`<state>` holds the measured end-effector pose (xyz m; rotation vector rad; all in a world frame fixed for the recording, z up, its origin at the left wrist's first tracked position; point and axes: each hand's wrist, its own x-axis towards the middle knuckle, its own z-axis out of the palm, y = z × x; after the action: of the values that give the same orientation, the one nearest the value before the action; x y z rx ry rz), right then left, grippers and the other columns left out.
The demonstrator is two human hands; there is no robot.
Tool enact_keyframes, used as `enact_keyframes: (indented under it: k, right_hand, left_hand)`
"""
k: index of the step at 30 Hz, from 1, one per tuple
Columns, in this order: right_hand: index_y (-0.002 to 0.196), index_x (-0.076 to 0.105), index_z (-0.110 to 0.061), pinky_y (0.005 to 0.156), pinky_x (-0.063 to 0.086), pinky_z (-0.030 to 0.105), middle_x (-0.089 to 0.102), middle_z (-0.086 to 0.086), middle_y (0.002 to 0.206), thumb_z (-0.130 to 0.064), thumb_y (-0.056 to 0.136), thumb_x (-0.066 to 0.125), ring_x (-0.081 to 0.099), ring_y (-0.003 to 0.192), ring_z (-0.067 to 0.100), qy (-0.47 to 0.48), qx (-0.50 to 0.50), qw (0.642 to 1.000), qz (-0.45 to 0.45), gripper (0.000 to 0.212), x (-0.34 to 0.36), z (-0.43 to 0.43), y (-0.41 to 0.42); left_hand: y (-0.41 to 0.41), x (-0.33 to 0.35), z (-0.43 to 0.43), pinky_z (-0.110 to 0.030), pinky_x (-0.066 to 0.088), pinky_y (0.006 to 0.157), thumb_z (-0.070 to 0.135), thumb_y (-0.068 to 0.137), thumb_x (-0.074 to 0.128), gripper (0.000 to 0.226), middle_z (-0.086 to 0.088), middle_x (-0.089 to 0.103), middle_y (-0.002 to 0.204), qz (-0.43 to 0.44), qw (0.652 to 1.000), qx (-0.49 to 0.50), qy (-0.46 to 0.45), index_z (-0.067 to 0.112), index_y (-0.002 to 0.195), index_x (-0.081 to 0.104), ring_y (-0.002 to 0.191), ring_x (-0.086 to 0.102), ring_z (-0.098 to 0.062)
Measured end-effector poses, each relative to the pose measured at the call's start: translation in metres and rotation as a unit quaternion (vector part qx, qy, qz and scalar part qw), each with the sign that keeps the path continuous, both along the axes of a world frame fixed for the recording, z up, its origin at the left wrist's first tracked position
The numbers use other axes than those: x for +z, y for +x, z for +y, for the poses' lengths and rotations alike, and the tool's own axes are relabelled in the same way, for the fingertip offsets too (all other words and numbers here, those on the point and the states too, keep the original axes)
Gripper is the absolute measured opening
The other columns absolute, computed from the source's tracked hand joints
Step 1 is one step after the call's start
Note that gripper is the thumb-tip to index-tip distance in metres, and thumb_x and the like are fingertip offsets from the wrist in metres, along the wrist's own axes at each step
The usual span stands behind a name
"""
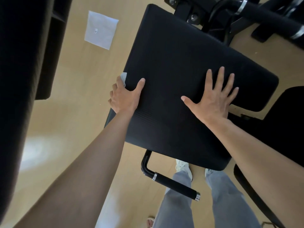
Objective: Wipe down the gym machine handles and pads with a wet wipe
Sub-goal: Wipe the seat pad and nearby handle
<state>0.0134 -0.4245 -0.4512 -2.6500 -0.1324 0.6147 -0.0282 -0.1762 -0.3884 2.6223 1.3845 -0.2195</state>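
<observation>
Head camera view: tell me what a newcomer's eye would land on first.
The big black pad fills the centre, set at an angle across the frame. On it the right-hand grip lies flat with fingers spread, while the left-hand grip curls over the pad's left edge, a white wet wipe poking out above its fingers. A white sheet lies on the wooden floor at upper left.
</observation>
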Motion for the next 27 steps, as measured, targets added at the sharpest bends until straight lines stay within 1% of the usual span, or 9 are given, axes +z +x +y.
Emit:
enact_keyframes:
  k: [4,7,11,14,16,19,23,25,27]
  right_hand:
    - [0.163,0.000,-0.026,0.122,0.005,0.068,-0.009,0.010,0.171,-0.087,0.078,0.049,-0.010,0.155,0.043,-0.017,0.010,1.000,-0.003,0.116,-0.004,-0.005,0.001]
    - [0.163,0.004,-0.027,0.122,0.012,0.067,-0.002,0.011,0.172,-0.088,0.078,0.047,-0.003,0.156,0.043,-0.024,0.020,0.999,-0.014,0.114,-0.004,-0.009,0.003]
    - [0.162,0.015,-0.027,0.121,0.020,0.066,0.014,0.012,0.170,-0.086,0.079,0.049,0.009,0.155,0.043,-0.022,0.030,0.998,-0.041,0.108,-0.003,-0.019,0.006]
    - [0.162,0.011,-0.029,0.122,0.020,0.064,0.012,0.009,0.171,-0.087,0.080,0.045,0.008,0.155,0.041,-0.034,0.043,0.998,-0.030,0.106,-0.003,-0.023,0.009]
    - [0.162,0.007,-0.031,0.123,0.018,0.063,0.009,0.009,0.172,-0.087,0.080,0.042,0.005,0.156,0.040,-0.044,0.048,0.998,-0.025,0.106,-0.003,-0.022,0.010]
    - [0.163,0.007,-0.030,0.124,0.016,0.063,0.008,0.008,0.172,-0.087,0.081,0.042,0.003,0.156,0.040,-0.032,0.047,0.998,-0.018,0.106,-0.003,-0.022,0.011]
    - [0.163,0.006,-0.032,0.124,0.015,0.062,0.007,0.007,0.172,-0.086,0.080,0.045,0.003,0.157,0.039,-0.020,0.044,0.999,-0.012,0.106,-0.004,-0.025,0.012]
    - [0.163,0.007,-0.033,0.125,0.014,0.062,0.006,0.005,0.172,-0.084,0.081,0.048,0.002,0.157,0.038,-0.010,0.045,0.999,-0.009,0.105,-0.004,-0.027,0.012]
    - [0.163,0.006,-0.034,0.125,0.012,0.061,0.004,0.003,0.172,-0.082,0.081,0.051,-0.001,0.157,0.036,0.000,0.047,0.999,-0.004,0.105,-0.004,-0.029,0.012]
  left_hand:
    - [0.034,-0.002,-0.007,-0.050,0.034,0.107,0.094,0.068,0.048,0.105,0.004,0.052,0.141,-0.021,0.999,-0.033,0.000,0.033,0.152,0.032,0.131,0.049,-0.027]
    - [0.068,0.001,-0.012,-0.053,0.035,0.109,0.097,0.059,0.052,0.119,0.002,0.047,0.148,-0.009,0.998,-0.059,-0.005,0.031,0.155,0.027,0.135,0.046,-0.029]
    - [0.114,0.008,-0.014,-0.054,0.035,0.114,0.095,0.056,0.061,0.135,0.002,0.034,0.161,0.006,0.993,-0.108,-0.038,0.028,0.163,0.012,0.146,0.036,-0.028]
    - [0.141,0.009,-0.015,-0.055,0.037,0.113,0.094,0.052,0.064,0.140,0.004,0.030,0.164,-0.004,0.989,-0.141,-0.051,0.028,0.163,0.009,0.148,0.034,-0.026]
    - [0.154,0.008,-0.016,-0.055,0.038,0.113,0.093,0.052,0.064,0.141,0.005,0.028,0.165,-0.012,0.986,-0.157,-0.055,0.030,0.163,0.007,0.149,0.033,-0.026]
    - [0.171,0.005,-0.019,-0.053,0.038,0.114,0.093,0.053,0.065,0.140,0.005,0.026,0.166,-0.021,0.983,-0.175,-0.049,0.030,0.164,0.006,0.149,0.033,-0.025]
    - [0.187,0.000,-0.025,-0.052,0.032,0.118,0.094,0.056,0.061,0.137,0.003,0.020,0.169,-0.034,0.980,-0.197,-0.019,0.029,0.164,0.007,0.154,0.025,-0.025]
    - [0.194,-0.003,-0.027,-0.050,0.029,0.121,0.096,0.057,0.058,0.134,0.004,0.019,0.169,-0.038,0.975,-0.218,0.001,0.030,0.163,0.011,0.155,0.022,-0.025]
    - [0.200,-0.004,-0.029,-0.050,0.029,0.121,0.097,0.056,0.055,0.123,0.005,0.024,0.166,-0.040,0.969,-0.244,0.027,0.033,0.157,0.027,0.153,0.025,-0.025]
